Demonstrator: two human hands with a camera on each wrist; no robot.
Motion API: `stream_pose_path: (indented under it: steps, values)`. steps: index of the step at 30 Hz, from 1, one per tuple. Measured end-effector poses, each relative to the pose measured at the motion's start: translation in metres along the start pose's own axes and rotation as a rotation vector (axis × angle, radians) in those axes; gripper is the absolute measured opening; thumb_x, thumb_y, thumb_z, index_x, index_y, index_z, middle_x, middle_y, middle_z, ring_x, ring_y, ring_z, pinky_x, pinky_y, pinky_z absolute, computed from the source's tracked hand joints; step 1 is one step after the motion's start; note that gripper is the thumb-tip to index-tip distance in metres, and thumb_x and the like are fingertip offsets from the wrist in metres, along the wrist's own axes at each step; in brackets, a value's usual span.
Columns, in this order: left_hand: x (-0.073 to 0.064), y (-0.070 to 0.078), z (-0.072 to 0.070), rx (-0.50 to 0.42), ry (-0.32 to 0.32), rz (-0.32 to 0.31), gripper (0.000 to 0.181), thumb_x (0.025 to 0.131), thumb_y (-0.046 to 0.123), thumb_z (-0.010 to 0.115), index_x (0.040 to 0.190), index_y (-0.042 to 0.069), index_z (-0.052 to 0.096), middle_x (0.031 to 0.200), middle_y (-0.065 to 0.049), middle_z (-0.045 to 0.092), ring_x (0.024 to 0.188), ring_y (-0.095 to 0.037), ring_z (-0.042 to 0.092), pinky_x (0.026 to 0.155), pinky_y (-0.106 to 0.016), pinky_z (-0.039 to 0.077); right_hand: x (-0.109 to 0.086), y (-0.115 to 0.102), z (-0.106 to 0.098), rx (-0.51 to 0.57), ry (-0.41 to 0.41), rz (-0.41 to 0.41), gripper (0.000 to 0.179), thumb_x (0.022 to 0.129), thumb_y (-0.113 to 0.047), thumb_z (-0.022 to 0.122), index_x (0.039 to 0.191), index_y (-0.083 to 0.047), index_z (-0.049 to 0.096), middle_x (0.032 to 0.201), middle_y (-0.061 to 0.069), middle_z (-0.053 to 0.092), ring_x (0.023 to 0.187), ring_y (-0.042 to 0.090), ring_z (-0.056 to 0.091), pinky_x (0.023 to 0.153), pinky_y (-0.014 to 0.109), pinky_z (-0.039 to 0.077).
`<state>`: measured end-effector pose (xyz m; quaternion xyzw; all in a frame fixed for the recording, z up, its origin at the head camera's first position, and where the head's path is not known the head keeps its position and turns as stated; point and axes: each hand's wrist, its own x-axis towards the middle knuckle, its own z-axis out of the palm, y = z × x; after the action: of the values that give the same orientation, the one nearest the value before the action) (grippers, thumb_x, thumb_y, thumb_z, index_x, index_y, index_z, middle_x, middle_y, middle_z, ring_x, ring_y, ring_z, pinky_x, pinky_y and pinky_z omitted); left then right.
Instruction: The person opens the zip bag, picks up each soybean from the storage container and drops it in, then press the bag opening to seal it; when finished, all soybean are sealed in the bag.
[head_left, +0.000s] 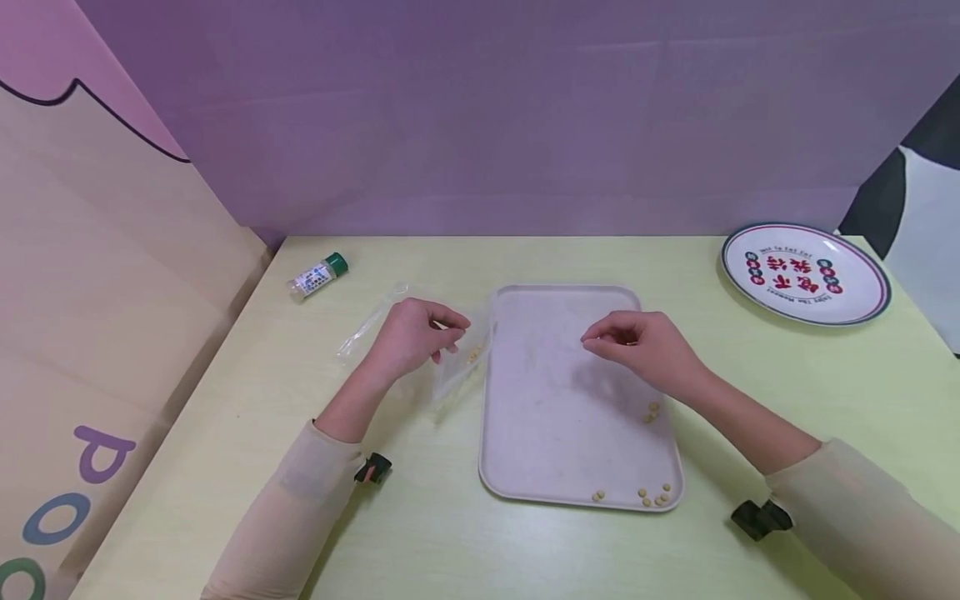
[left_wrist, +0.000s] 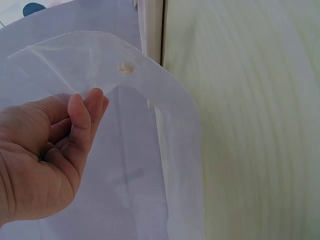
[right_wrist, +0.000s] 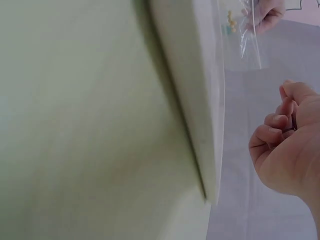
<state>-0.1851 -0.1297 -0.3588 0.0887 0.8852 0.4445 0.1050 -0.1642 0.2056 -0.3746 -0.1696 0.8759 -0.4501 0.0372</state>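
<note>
My left hand (head_left: 416,337) pinches the edge of a clear plastic bag (head_left: 365,331) just left of the tray. A few small round yellowish beans (left_wrist: 126,68) lie inside the bag, seen in the left wrist view. Above the pale tray (head_left: 540,417) hovers my right hand (head_left: 637,346), its thumb and forefinger tips together and the other fingers curled. Whether a bean sits between those tips is too small to tell. More loose beans (head_left: 652,408) lie at the tray's right side, and several others (head_left: 647,502) along its near edge.
A small clear bottle (head_left: 311,279) with a green cap lies on its side at the back left of the table (head_left: 420,542). A white oval plate (head_left: 806,304) with red lettering is at the back right. A purple panel (head_left: 525,117) stands behind the table.
</note>
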Motion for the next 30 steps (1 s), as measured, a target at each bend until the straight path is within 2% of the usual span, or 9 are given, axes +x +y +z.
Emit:
stream_pose_path:
  steps: [7,13,17,22,26,30]
  values:
    - [-0.001,0.0,0.0,0.003,0.001,-0.004,0.018,0.095,0.009,0.071,0.111,0.004,0.078,0.103,-0.012,0.075,0.063,-0.023,0.068,0.063,-0.036,0.056,-0.014,0.013,-0.008,-0.003,-0.004,0.043,0.013,0.093,-0.02,0.076,0.102,-0.01,0.078,0.085,0.002,0.063,0.075,0.014,0.054,0.061,0.021,0.046]
    - [-0.001,-0.001,0.001,-0.003,-0.002,0.004,0.017,0.095,0.008,0.071,0.11,0.004,0.078,0.103,-0.012,0.076,0.063,-0.024,0.068,0.062,-0.034,0.056,-0.026,0.025,-0.013,-0.015,-0.008,0.08,0.014,0.093,-0.02,0.077,0.103,-0.009,0.077,0.084,0.003,0.064,0.075,0.016,0.054,0.059,0.021,0.046]
    - [-0.001,-0.001,0.0,-0.01,-0.002,0.005,0.017,0.095,0.008,0.071,0.11,0.003,0.078,0.104,-0.013,0.075,0.067,-0.028,0.069,0.067,-0.042,0.058,-0.031,0.031,-0.017,-0.033,-0.011,0.093,0.016,0.093,-0.02,0.076,0.104,-0.01,0.077,0.086,0.005,0.066,0.077,0.017,0.054,0.059,0.022,0.046]
    - [0.0,0.0,0.001,-0.009,-0.001,0.006,0.017,0.095,0.009,0.071,0.11,0.003,0.078,0.104,-0.013,0.075,0.066,-0.027,0.069,0.068,-0.043,0.058,-0.039,0.036,-0.022,-0.056,-0.021,0.116,0.013,0.094,-0.017,0.074,0.104,-0.009,0.077,0.088,0.005,0.067,0.078,0.018,0.055,0.058,0.022,0.046]
    - [-0.001,0.0,0.0,-0.006,0.002,0.007,0.017,0.095,0.008,0.071,0.11,0.004,0.078,0.103,-0.012,0.075,0.063,-0.025,0.068,0.065,-0.04,0.057,-0.045,0.039,-0.025,-0.062,-0.033,0.124,0.01,0.093,-0.012,0.073,0.102,-0.009,0.077,0.085,0.004,0.065,0.076,0.017,0.054,0.056,0.023,0.045]
    - [-0.001,0.0,0.0,-0.003,0.0,0.006,0.017,0.094,0.008,0.072,0.11,0.004,0.078,0.103,-0.011,0.075,0.06,-0.02,0.066,0.058,-0.028,0.052,-0.051,0.041,-0.027,-0.061,-0.053,0.133,0.009,0.093,-0.014,0.075,0.1,-0.01,0.077,0.082,0.003,0.062,0.074,0.016,0.053,0.054,0.023,0.043]
